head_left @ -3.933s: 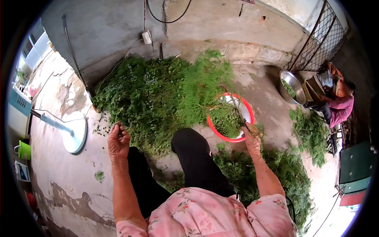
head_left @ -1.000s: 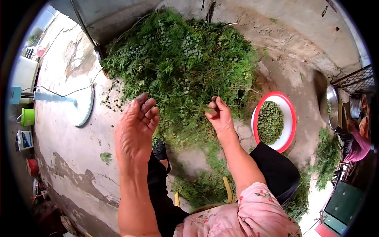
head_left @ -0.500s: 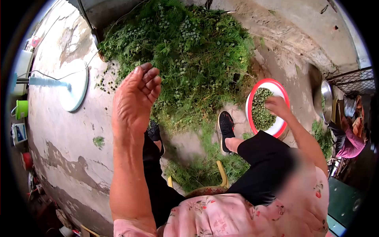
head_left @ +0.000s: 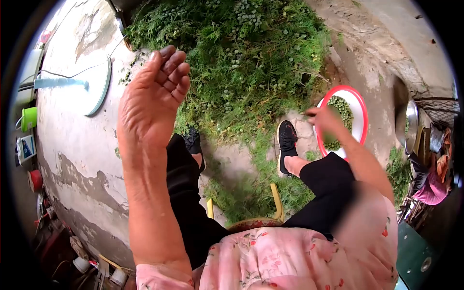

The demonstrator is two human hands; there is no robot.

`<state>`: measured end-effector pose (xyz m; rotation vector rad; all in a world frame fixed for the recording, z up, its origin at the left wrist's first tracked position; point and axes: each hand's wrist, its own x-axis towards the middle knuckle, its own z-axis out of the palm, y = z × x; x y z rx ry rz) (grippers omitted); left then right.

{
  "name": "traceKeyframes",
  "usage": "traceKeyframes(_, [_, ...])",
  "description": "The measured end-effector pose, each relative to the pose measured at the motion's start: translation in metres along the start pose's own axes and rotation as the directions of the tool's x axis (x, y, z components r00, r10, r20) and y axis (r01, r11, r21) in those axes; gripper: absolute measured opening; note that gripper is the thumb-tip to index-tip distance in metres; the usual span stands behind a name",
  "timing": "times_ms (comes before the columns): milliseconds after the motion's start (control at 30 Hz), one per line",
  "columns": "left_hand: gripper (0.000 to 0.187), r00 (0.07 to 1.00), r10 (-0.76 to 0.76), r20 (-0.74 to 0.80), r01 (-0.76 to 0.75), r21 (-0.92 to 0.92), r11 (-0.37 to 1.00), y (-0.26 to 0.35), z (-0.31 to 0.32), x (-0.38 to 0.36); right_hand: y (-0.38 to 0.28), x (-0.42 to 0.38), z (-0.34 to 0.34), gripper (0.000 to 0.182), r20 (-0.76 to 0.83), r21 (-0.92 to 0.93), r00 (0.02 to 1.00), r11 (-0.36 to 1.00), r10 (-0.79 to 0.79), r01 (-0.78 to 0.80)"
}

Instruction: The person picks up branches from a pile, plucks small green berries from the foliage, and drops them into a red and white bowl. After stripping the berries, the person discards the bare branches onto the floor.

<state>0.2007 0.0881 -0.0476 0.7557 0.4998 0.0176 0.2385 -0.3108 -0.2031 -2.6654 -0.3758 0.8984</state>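
My left hand point(head_left: 151, 96) is raised palm up, fingers loosely curled, with nothing visible in it. Behind it lies a big heap of green cypress-like branches point(head_left: 232, 72) bearing clusters of pale round cones. To the right, a white basin with a red rim point(head_left: 366, 118) holds many small green cones point(head_left: 344, 110). My right hand point(head_left: 331, 123) is over the basin's left side, fingertips at the rim towards the heap. Motion smears it, so I cannot see whether it holds anything.
My black shoes point(head_left: 287, 137) stand before the heap, with loose sprigs point(head_left: 241, 188) between my legs. A pale round stand base point(head_left: 99, 92) with a cord is at left. A metal bowl point(head_left: 411, 126) leans at right; a green bucket point(head_left: 29, 119) stands far left.
My right hand has moved from over the cones to the basin's left rim. My left hand appears higher and further left. The whole view has shifted slightly.
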Motion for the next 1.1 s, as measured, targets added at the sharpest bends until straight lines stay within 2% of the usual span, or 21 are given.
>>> traceKeyframes(33, [0.026,1.0,0.003,-0.001,-0.003,-0.007,1.0,0.002,-0.003,-0.001,-0.007,0.02,0.024,0.034,0.124,0.335,0.989,0.935,0.078,-0.115])
traceKeyframes(67, [0.026,1.0,0.011,-0.006,-0.011,0.002,1.0,0.004,-0.004,-0.002,-0.006,0.043,0.059,0.035,0.267,0.613,0.958,0.748,0.108,-0.256])
traceKeyframes(133, [0.026,1.0,0.021,-0.015,-0.021,0.019,1.0,0.007,-0.007,-0.004,-0.01,0.057,0.128,0.05,0.261,0.682,0.958,0.679,0.121,-0.271])
traceKeyframes(200, [0.029,1.0,-0.009,0.009,0.009,0.006,1.0,0.008,-0.014,-0.004,-0.031,0.05,0.181,0.07,0.257,0.787,0.918,0.485,0.303,-0.381])
traceKeyframes(233, [0.03,1.0,-0.009,0.01,0.009,0.02,1.0,0.01,-0.015,-0.004,-0.04,0.06,0.21,0.081,0.289,0.692,0.85,0.517,0.44,-0.503])
traceKeyframes(300, [0.034,1.0,-0.023,0.001,0.023,0.046,0.999,0.012,-0.015,-0.007,-0.069,0.069,0.252,0.098,0.206,0.527,0.743,0.567,0.637,-0.633])
traceKeyframes(333, [0.035,1.0,-0.027,0.008,0.027,0.056,0.998,0.012,-0.014,-0.008,-0.087,0.072,0.264,0.103,0.102,0.463,0.717,0.605,0.69,-0.648])
traceKeyframes(367, [0.035,0.999,-0.032,0.014,0.031,0.068,0.997,0.013,-0.015,-0.01,-0.123,0.072,0.231,0.11,0.198,0.411,0.645,0.534,0.738,-0.739])
traceKeyframes(400, [0.036,0.999,-0.04,0.02,0.038,0.081,0.996,0.013,-0.016,-0.01,-0.134,0.081,0.232,0.105,0.237,0.429,0.577,0.448,0.782,-0.784])
traceKeyframes(467, [0.039,0.999,-0.043,-0.002,0.043,0.081,0.996,0.012,-0.018,-0.01,-0.147,0.092,0.241,0.092,0.138,0.496,0.523,0.398,0.841,-0.772])
traceKeyframes(567, [0.039,0.999,-0.031,-0.01,0.032,0.087,0.996,0.015,-0.018,-0.012,-0.132,0.106,0.254,0.051,0.066,0.58,0.441,0.326,0.895,-0.747])
traceKeyframes(633, [0.039,1.0,-0.021,-0.021,0.023,0.09,0.996,0.015,-0.019,-0.013,-0.084,0.109,0.318,0.05,0.018,0.902,0.496,0.2,0.868,-0.383])
traceKeyframes(667, [0.039,0.999,-0.023,-0.024,0.025,0.092,0.995,0.016,-0.019,-0.013,-0.083,0.101,0.306,0.055,0.141,0.978,0.492,-0.043,0.859,-0.205])
traceKeyframes(700, [0.039,0.999,-0.021,-0.027,0.024,0.096,0.995,0.017,-0.019,-0.014,-0.089,0.084,0.268,0.063,0.262,0.95,0.572,-0.103,0.777,-0.295])
traceKeyframes(733, [0.039,0.999,-0.022,-0.028,0.024,0.101,0.995,0.018,-0.019,-0.014,-0.092,0.076,0.25,0.061,0.319,0.943,0.627,-0.172,0.711,-0.284])
traceKeyframes(800, [0.039,0.999,-0.023,-0.023,0.025,0.086,0.996,0.017,-0.019,-0.015,-0.094,0.064,0.23,0.049,0.325,0.946,0.66,-0.214,0.678,-0.245])
traceKeyframes(900, [0.038,1.0,-0.03,-0.005,0.03,0.078,0.997,0.016,-0.021,-0.017,-0.082,0.063,0.242,0.034,0.213,0.924,0.873,0.201,0.438,-0.326])
traceKeyframes(1000, [0.038,0.999,-0.028,0.017,0.027,0.063,0.998,0.018,-0.022,-0.018,-0.1,0.068,0.253,0.025,-0.163,0.837,0.901,0.54,0.403,-0.09])
traceKeyframes(1033, [0.037,0.999,-0.032,0.023,0.03,0.058,0.998,0.018,-0.023,-0.019,-0.104,0.07,0.254,0.027,-0.19,0.762,0.928,0.644,0.32,-0.066])
traceKeyframes(1100, [0.037,0.998,-0.037,0.06,0.034,0.048,0.998,0.019,-0.027,-0.018,-0.118,0.082,0.255,0.026,-0.329,0.618,0.934,0.78,0.142,0.099])
